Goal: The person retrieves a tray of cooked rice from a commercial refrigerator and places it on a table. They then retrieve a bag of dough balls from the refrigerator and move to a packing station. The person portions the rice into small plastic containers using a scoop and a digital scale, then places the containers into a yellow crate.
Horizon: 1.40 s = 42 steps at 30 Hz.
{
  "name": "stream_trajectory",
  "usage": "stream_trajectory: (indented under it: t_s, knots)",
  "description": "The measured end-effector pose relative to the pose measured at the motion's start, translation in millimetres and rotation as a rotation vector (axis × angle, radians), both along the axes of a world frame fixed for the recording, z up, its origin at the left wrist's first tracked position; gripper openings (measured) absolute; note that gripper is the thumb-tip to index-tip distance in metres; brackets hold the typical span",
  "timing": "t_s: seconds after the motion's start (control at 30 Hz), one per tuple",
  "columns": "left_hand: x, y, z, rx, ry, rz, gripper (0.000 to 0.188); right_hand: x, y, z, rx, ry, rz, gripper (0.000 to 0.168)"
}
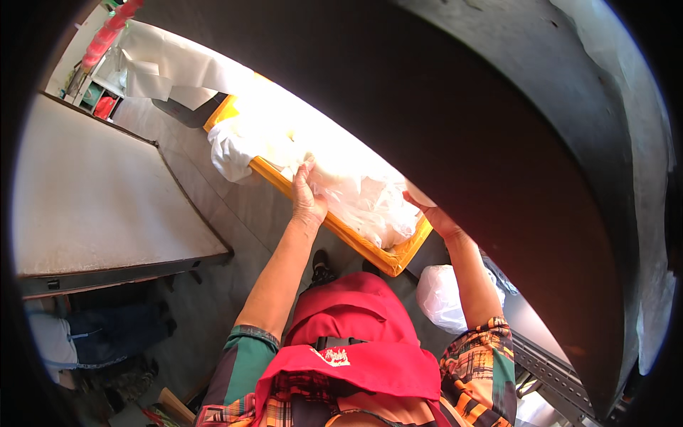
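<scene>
Before me is an orange-yellow crate (363, 246), its far part washed out by glare. Crumpled clear plastic bags (373, 208) and pale contents lie inside it. My left hand (309, 197) is at the near long rim, thumb raised against something whitish that the glare hides. At the right end of the crate, my right hand (438, 219) has its fingers around the edge of a pale rounded object (420, 194). A dark curved shape close to the camera covers part of that object. White cloth or plastic (228, 152) hangs over the crate's left end.
A pale-topped table (101, 187) stands at left; below it is a person in dark blue trousers (117, 333). A filled white plastic bag (440, 296) is right of my legs. The dark curved shape (427, 107) blocks the upper right. Large paper sheets (171, 64) lie beyond the crate.
</scene>
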<state>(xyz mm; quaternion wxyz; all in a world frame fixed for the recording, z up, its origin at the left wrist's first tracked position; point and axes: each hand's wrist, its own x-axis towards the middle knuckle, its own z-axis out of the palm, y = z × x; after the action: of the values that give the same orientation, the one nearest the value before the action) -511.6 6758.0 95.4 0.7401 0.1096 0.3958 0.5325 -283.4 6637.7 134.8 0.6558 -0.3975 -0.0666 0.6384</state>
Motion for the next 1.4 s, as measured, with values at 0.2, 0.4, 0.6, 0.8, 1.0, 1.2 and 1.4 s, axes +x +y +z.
stream_trajectory:
  t_s: [0.2, 0.4, 0.6, 0.8, 1.0, 1.2, 1.4]
  knots:
    - [-0.4, -20.1, 45.8, 0.285, 0.055, -0.108, 0.042, -42.2, 7.9, 43.4, 0.184, -0.478, -0.129, 0.050]
    - [1.1, -37.2, 80.5, 0.305, 0.210, 0.035, 0.037, -112.8, 22.8, 86.8, 0.539, -1.605, -0.376, 0.045]
    - [-23.6, -27.0, 75.2, 0.413, 0.107, 0.043, 0.037, -145.1, 10.3, 78.0, 0.921, -1.568, -0.232, 0.044]
    - [-25.2, -37.0, 87.2, 0.410, 0.336, 0.043, 0.048, -135.4, 34.6, 65.3, 0.341, -1.316, -0.181, 0.047]
    - [-3.8, -48.6, 96.5, 0.377, 0.434, -0.011, 0.058, -132.1, 46.7, 69.0, 0.274, -1.299, -0.237, 0.038]
    - [6.2, -63.8, 111.0, 0.453, 0.431, -0.049, 0.042, -128.7, 45.7, 60.5, 0.230, -1.108, -0.160, 0.049]
    - [-13.0, -54.1, 94.6, 0.494, 0.390, -0.091, 0.021, -129.8, 43.4, 55.8, 0.328, -1.315, -0.158, 0.097]
